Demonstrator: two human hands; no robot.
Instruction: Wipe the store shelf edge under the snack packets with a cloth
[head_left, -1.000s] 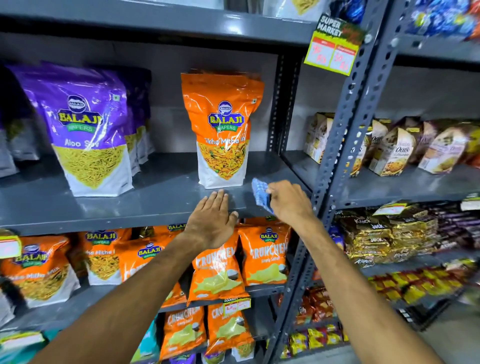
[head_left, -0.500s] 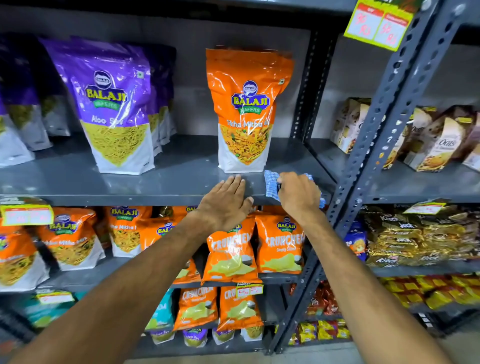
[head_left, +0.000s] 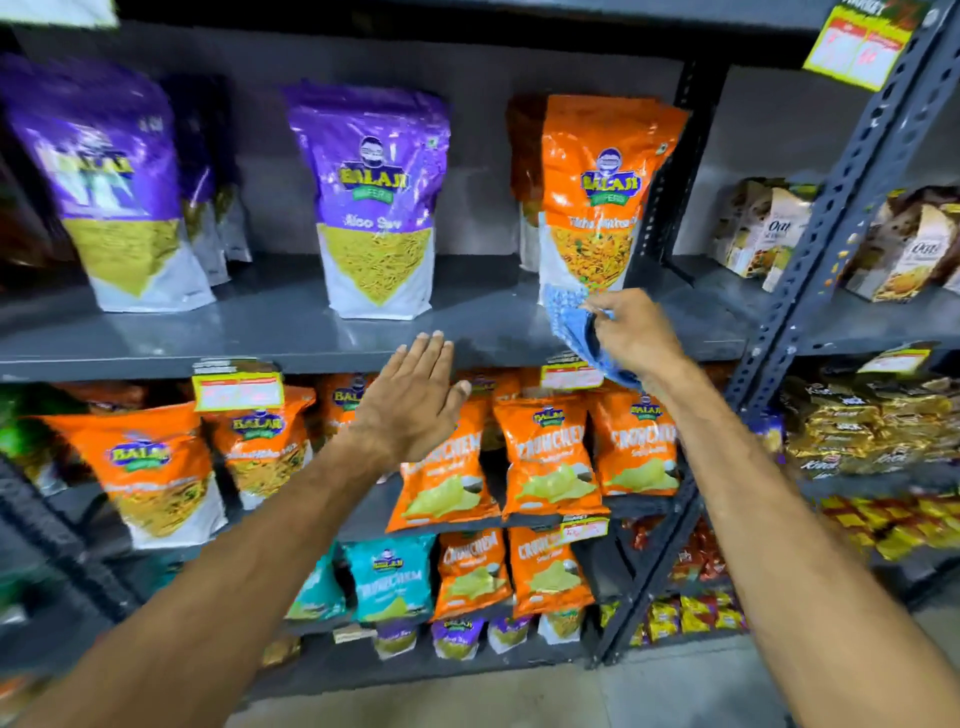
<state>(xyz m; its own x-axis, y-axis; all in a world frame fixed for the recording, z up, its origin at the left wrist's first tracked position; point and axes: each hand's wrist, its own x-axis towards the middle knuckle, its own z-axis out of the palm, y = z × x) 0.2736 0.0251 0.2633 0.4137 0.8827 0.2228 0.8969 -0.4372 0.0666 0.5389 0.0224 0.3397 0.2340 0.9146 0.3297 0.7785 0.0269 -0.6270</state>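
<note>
A grey metal shelf (head_left: 291, 332) carries upright snack packets: a purple one (head_left: 371, 208) in the middle and an orange one (head_left: 597, 197) to its right. My right hand (head_left: 636, 332) grips a blue cloth (head_left: 569, 322), which hangs over the shelf's front edge just below the orange packet. My left hand (head_left: 410, 400) is flat with fingers together and extended, held in front of the shelf edge, slightly off it, and holds nothing.
A slotted grey upright (head_left: 831, 218) stands right of my right hand. Price tags (head_left: 236, 389) hang on the shelf edge. Orange chip packets (head_left: 545, 457) fill the lower shelf. Boxed goods (head_left: 769, 234) sit in the right bay. Another purple packet (head_left: 119, 197) stands far left.
The view has shifted left. My left hand has lifted off the shelf edge. My right hand has raised the cloth so that it hangs over the edge.
</note>
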